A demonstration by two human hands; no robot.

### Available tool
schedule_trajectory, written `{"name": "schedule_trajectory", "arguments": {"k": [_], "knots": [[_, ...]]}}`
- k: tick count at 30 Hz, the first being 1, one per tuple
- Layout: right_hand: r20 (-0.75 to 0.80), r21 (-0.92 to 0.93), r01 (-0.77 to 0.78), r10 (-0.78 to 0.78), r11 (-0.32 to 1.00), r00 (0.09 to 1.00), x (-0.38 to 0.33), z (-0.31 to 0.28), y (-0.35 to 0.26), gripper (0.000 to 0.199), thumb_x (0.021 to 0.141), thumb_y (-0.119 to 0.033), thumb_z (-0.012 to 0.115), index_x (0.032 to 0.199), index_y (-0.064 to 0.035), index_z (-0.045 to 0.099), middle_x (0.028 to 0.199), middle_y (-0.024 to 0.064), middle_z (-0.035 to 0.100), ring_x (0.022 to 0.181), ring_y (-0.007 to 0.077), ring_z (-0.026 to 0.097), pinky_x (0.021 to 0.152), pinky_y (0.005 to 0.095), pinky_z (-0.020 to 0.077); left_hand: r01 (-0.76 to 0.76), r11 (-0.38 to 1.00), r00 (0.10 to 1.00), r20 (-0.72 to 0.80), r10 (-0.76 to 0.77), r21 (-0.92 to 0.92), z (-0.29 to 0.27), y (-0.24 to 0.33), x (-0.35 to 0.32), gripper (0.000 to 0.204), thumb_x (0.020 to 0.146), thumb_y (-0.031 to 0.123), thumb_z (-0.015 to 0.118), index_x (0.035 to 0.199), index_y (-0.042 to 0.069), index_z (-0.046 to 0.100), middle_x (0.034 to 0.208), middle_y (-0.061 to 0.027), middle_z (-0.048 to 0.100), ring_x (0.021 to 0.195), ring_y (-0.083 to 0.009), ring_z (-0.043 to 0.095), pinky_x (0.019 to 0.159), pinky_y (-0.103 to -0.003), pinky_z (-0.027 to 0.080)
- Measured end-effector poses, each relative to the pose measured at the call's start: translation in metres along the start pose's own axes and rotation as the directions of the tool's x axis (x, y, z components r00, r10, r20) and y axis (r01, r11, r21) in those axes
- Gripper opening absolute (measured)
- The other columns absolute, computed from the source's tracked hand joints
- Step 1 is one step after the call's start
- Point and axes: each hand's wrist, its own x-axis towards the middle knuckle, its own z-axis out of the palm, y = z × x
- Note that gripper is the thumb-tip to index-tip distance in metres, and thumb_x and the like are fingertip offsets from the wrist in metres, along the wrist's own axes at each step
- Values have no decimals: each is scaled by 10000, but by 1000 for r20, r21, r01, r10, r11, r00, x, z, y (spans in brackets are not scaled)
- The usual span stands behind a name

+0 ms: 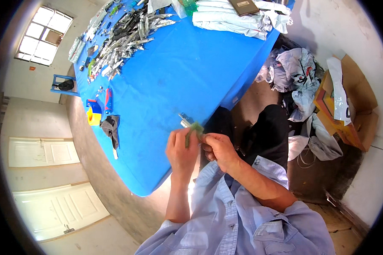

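Note:
Just past the table's near edge, my left hand point(182, 146) is closed around a green mesh-like scrap point(195, 127). From the far side of its fingers sticks a small silvery metal piece point(185, 122); whether it is gripped or lies behind the hand is hard to tell. My right hand point(219, 148) meets the left from the right side, its thumb and fingers pinched at the scrap's edge. What lies inside that pinch is hidden by the fingers.
A blue cloth point(174, 76) covers the table. On it lie a long heap of silvery and black metal parts point(123, 42), white plastic packages point(230, 21), a red-and-blue tool point(109, 100) and a dark rag point(110, 127). Right, on the floor: crumpled bags point(298, 72) and an opened cardboard box point(361, 91).

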Motion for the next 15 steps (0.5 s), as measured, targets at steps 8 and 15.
{"name": "schedule_trajectory", "arguments": {"k": [8, 15], "knots": [[70, 78, -120, 115, 990, 991, 1, -5, -6, 264, 1035, -245, 624, 971, 5, 681, 641, -75, 403, 484, 49, 322, 458, 266, 198, 9, 999, 999, -41, -7, 34, 7, -13, 19, 105, 932, 72, 769, 988, 7, 708, 924, -155, 705, 804, -334, 690, 699, -423, 540], [129, 102, -151, 137, 983, 982, 2, -10, -5, 313, 1060, -290, 618, 1024, 17, 668, 653, -76, 380, 501, 47, 306, 465, 268, 197, 48, 998, 998, -53, -47, 27, 8, -19, 38, 99, 959, 87, 746, 996, -1, 720, 906, -153, 696, 794, -311, 676, 707, -409, 528]]}}
